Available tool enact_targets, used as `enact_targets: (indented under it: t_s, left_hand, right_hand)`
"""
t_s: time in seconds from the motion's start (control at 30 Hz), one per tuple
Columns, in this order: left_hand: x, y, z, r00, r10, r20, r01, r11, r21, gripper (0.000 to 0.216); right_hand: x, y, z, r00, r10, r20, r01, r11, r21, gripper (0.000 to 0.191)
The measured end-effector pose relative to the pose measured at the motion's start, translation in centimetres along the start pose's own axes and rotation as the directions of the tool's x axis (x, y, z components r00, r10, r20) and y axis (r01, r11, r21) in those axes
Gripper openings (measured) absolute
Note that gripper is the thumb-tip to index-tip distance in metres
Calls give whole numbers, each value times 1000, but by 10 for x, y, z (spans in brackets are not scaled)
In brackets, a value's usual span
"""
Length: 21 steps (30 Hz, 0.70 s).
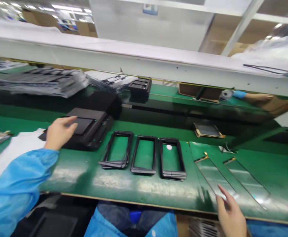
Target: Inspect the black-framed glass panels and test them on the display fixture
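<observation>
My left hand [60,131], in a blue sleeve, is over the left side of a stack of black trays [99,126], thumb and forefinger apart and nothing visible between them. A dark flat screen [83,126] lies in the top tray; contact with the hand is unclear. Low on the right, my right hand [230,212] is open beside the near end of a clear rectangular panel [216,176] with a gold-coloured tab. A second clear panel [247,181] lies to its right. Between my hands stand three small stacks of black rectangular frames [115,164].
A white shelf beam [139,65] crosses above the green bench [104,189]. Behind lie wrapped stacks of trays [42,82] and a small pile of dark panels [208,130]. Another person's arm [255,96] reaches in at the far right. White sheets [15,151] lie at left.
</observation>
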State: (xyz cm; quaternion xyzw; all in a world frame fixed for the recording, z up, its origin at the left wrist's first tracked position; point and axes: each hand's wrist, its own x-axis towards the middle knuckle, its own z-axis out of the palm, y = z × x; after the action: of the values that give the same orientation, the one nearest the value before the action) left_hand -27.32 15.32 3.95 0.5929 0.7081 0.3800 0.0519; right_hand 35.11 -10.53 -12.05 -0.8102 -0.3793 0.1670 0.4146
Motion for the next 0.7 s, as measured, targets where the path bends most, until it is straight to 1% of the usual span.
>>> enact_targets:
  t_s: [0.03,0.07,0.1,0.17,0.2,0.23,0.27,0.3,0.37,0.4,0.47,0.53,0.57,0.63,0.7]
  left_hand:
    - [-9,14,22,994,59,93,-60,998,5,30]
    - [-20,31,45,971,123,204,-124,992,-9,34]
    - [-32,50,70,935,184,304,-182,983,-37,33]
    - [-54,91,118,836,279,472,-274,958,-81,25]
    - [-62,110,140,798,293,527,-297,952,-79,22]
    - [-67,126,159,776,283,563,-305,951,-58,21]
    - [-68,138,175,767,255,588,-301,953,-20,23]
    - [-67,147,187,768,215,603,-288,957,25,27]
    - [-60,154,201,774,124,621,-243,964,111,34]
    - [-55,153,205,771,82,631,-218,966,141,36]
    - [-47,148,207,751,23,660,-172,972,162,36]
    - [-42,141,207,724,-6,690,-123,983,138,34]
    - [-41,138,206,714,-13,700,-94,989,114,32]
    - [-40,134,204,704,-21,709,-20,999,49,29]
    - [-39,129,198,704,-27,709,82,996,-44,31]
  right_hand:
    - [11,2,-6,999,-31,-27,30,998,-59,34]
    - [20,5,-9,997,-59,-41,55,994,-98,36]
    - [27,9,-9,996,-81,-35,76,990,-120,39]
    - [30,18,-3,994,-107,-12,104,983,-150,52]
    - [27,23,1,993,-116,-1,115,979,-168,62]
    - [20,29,4,992,-124,7,123,976,-182,72]
    - [11,35,5,991,-130,14,130,970,-206,81]
    - [1,41,5,990,-137,25,139,959,-247,87]
    - [-22,54,2,987,-151,63,164,913,-374,89]
    - [-32,59,-1,984,-158,82,178,878,-444,88]
    - [-48,67,-5,977,-187,102,212,810,-547,86]
    - [-57,68,-7,968,-237,83,242,795,-556,81]
    - [-59,66,-7,964,-257,70,253,803,-539,74]
    - [-60,58,-10,961,-272,51,262,834,-485,56]
    - [-58,47,-17,968,-253,-1,227,873,-431,46]
